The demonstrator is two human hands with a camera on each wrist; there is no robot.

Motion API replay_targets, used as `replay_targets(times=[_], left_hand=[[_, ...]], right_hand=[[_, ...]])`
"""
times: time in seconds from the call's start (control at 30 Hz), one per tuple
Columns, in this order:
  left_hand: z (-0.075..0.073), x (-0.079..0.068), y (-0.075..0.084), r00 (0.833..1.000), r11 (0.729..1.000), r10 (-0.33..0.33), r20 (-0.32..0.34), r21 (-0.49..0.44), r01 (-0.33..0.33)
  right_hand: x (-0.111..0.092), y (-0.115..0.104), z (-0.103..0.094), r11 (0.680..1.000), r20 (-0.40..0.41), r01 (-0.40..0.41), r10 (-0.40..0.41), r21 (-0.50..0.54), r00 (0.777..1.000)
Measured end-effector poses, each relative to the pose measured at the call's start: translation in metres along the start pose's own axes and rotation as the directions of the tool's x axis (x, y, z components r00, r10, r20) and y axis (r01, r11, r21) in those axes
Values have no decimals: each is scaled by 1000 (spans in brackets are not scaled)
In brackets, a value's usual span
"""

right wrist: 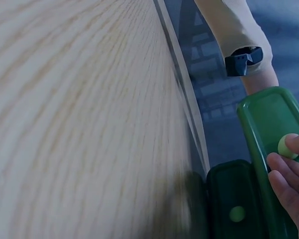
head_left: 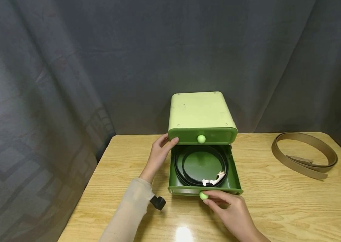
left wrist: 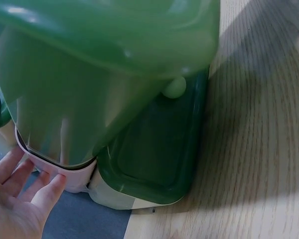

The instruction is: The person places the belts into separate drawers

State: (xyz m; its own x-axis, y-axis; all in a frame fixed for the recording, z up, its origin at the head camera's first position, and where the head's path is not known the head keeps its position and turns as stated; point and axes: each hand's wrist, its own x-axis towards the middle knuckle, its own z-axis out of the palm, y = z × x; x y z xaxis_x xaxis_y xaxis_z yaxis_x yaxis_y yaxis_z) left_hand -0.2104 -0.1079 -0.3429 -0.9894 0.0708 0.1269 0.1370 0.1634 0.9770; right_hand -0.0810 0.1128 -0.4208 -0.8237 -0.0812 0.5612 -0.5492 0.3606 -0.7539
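Note:
A light green cabinet with dark green drawers stands at the back of the table. Its middle drawer is pulled out, holding a coiled black belt with a pale metal buckle. My right hand pinches that drawer's round green knob between thumb and fingers. At the cabinet's left side rests my left hand, thumb at the upper drawer's front edge; its fingers lie fairly straight along the side. Below the pulled-out drawer, the lower drawer is closed.
On the right of the wooden table lies a coiled tan belt. A grey curtain hangs close behind the cabinet and along the left. The left wrist carries a small black camera.

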Motion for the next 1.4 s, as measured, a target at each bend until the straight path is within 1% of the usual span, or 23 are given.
replay_targets(times=[0.23, 0.43, 0.57, 0.67, 0.73, 0.97, 1.4], left_hand=[[0, 0, 1, 1000, 1000, 1, 0, 4, -1], [0, 0, 0, 1000, 1000, -5, -4, 3, 5], [0, 1, -1, 1000, 1000, -2, -7, 3, 2], [0, 1, -1, 1000, 1000, -2, -11, 2, 2], [0, 0, -1, 1000, 1000, -2, -14, 2, 2], [0, 0, 0, 1000, 1000, 5, -22, -9, -5], [0, 0, 0, 1000, 1000, -1, -15, -3, 1]], right_hand=[[2, -2, -1, 1000, -2, -7, 7, 2, 1000], [6, -5, -3, 999, 15, -51, 51, -3, 999], [9, -7, -5, 998, 22, -55, 55, -1, 998], [11, -8, -5, 999, 27, -44, 44, 2, 999], [12, -9, -6, 998, 34, -63, 63, 6, 997], [15, -9, -6, 999, 29, -32, 33, -16, 999], [21, -8, -5, 999, 24, -33, 34, -15, 999]])
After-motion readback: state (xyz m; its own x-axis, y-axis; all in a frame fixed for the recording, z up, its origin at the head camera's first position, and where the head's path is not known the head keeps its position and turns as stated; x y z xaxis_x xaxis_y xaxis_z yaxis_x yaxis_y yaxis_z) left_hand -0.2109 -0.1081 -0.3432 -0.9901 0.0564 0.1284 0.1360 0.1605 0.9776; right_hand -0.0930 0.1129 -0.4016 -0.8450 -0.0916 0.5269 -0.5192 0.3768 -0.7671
